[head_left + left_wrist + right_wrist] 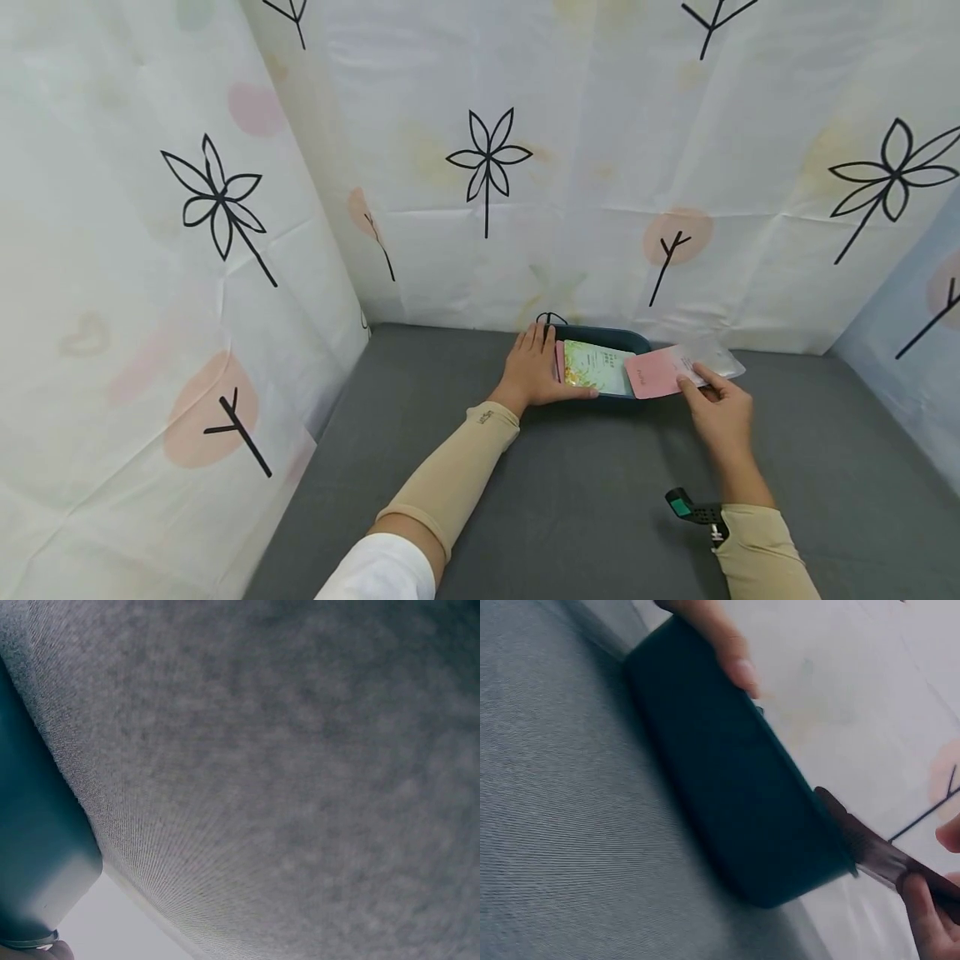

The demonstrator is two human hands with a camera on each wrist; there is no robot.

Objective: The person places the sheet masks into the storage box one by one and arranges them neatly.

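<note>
A dark teal box [611,336] stands near the back of the grey surface. My left hand [531,371] holds its left end, fingers over the far side and thumb along the near rim. In the right wrist view, that thumb [739,667] lies on the box's upper edge. A green-and-white printed packet [597,367] lies in the box, with a pink edge [559,362] beside it. My right hand [722,407] pinches a flat pink packet [656,372] with a clear plastic part [722,360]. The packet's left end overlaps the box's right end.
Grey cloth [585,492] covers the surface. A patterned white curtain [585,267] rises right behind the box, and another hanging [150,333] closes the left side. A black-and-green device [693,508] is on the right wrist.
</note>
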